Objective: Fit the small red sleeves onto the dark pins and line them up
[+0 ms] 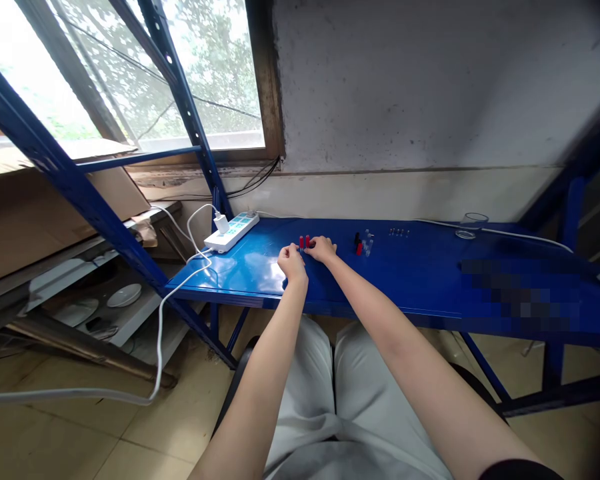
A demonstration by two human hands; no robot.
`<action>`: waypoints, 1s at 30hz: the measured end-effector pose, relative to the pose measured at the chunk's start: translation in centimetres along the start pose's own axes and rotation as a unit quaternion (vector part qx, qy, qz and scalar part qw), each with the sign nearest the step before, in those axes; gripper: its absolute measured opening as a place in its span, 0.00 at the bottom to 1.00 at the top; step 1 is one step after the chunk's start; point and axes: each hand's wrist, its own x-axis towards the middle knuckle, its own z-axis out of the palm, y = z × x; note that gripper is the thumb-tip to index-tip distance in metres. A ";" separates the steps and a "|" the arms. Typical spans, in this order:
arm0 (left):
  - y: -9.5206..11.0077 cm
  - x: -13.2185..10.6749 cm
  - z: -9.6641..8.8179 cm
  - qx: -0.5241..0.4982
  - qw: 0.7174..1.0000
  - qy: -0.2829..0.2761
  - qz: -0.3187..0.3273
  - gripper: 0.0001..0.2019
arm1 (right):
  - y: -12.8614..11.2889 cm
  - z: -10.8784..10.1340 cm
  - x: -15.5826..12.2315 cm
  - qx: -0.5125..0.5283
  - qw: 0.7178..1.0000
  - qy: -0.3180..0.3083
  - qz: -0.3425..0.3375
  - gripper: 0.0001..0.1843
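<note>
On the blue tabletop, my left hand [293, 262] is closed in a pinch; what its fingers hold is too small to make out. My right hand [323, 249] lies just to its right, fingers curled together, with a small dark bit showing at the fingertips. Between the hands stand two small red cylinders, one on the left [301, 241] and one on the right [308, 241], upright and close together. Whether the fingers touch them is unclear. To the right of my right hand are another red piece [359, 249], a black piece [357, 237] and several small clear pieces [368, 244].
Several tiny metal-looking parts [399, 232] lie in rows farther right. A clear cup [473, 224] stands near the wall. At the left end, a white power strip [233, 231] has a plugged-in charger; its white cable [161, 333] hangs over the table edge. Blue posts [190, 107] frame the bench.
</note>
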 end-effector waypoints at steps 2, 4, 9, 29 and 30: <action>-0.1 0.0 0.0 -0.003 1.000 -0.001 0.001 0.11 | 0.0 0.2 0.0 0.001 1.000 0.005 -0.001 0.14; -0.1 0.0 -0.1 -0.007 1.000 -0.002 0.000 0.10 | 0.0 0.4 0.0 0.003 1.000 0.010 0.000 0.13; -0.3 0.2 0.0 -0.004 1.000 -0.002 0.003 0.11 | 0.1 0.6 -0.1 0.020 0.999 0.030 0.003 0.10; 0.1 -1.0 0.6 0.035 0.962 -0.256 0.087 0.15 | 3.9 -5.0 -7.5 -0.038 0.965 0.186 -0.182 0.14; 0.0 -0.9 0.7 0.032 0.960 -0.265 0.081 0.15 | 4.2 -4.8 -7.6 -0.024 0.963 0.199 -0.180 0.15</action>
